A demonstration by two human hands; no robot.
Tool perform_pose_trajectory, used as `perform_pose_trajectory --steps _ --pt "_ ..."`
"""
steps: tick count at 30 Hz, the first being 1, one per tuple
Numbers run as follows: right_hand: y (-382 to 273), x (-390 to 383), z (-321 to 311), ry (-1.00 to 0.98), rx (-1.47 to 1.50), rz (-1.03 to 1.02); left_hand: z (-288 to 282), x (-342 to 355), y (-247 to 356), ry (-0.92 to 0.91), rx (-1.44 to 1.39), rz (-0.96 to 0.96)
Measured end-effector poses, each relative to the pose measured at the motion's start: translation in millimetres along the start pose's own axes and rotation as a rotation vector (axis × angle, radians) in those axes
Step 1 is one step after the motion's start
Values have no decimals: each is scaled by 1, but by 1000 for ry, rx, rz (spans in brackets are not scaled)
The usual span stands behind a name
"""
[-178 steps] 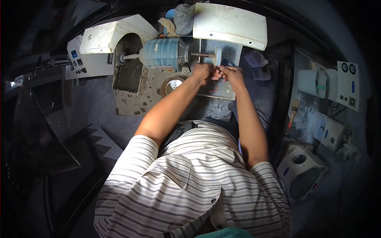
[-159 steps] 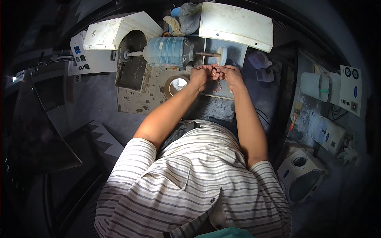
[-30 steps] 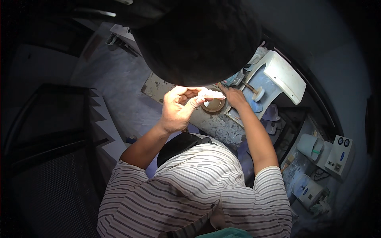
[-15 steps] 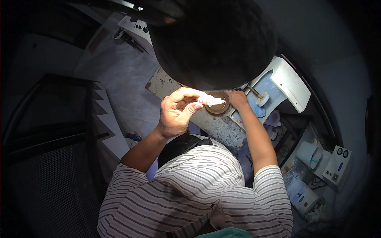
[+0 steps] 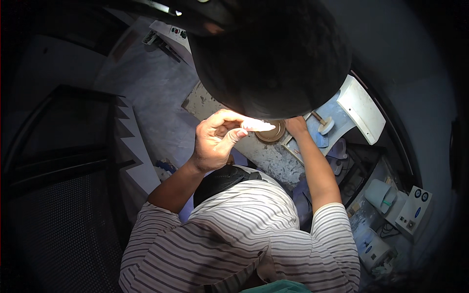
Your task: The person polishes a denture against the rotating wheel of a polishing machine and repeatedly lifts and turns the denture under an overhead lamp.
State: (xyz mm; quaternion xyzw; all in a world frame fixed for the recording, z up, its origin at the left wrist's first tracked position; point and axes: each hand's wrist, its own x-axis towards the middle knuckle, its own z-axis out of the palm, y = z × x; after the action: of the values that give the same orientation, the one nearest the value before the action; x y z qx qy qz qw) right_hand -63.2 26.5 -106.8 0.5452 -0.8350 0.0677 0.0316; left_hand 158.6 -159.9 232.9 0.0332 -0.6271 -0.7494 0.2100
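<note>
Pinched between the thumb and fingers of my left hand (image 5: 215,139) is a small, pale denture-like piece (image 5: 259,126), so brightly lit that its details wash out. Just beyond its tip, and partly behind it, lies a round brown bowl (image 5: 269,137). My right hand (image 5: 295,126) reaches to the bowl's right side, between it and the white-edged tray. A big dark lamp head (image 5: 268,63) covers the fingers of that hand, so their grip is hidden.
A white-framed blue tray (image 5: 334,110) holds a wooden-handled tool with a round white end (image 5: 326,125). Right of it stand a control box with two gauges (image 5: 414,210) and a white container (image 5: 378,193). A black mesh chair (image 5: 61,215) is at left.
The lamp head now sits slightly lower and further right in view, hiding more of my right hand. My left hand keeps its pinch on the denture-like piece, almost unmoved.
</note>
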Motion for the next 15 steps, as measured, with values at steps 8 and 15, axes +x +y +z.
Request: perform_pose_trajectory --steps 8,15 --pt "-5 1 0 -199 -99 92 3 -4 3 -7 109 99" --pt "-8 4 12 88 -2 26 2 -5 4 11 149 130"
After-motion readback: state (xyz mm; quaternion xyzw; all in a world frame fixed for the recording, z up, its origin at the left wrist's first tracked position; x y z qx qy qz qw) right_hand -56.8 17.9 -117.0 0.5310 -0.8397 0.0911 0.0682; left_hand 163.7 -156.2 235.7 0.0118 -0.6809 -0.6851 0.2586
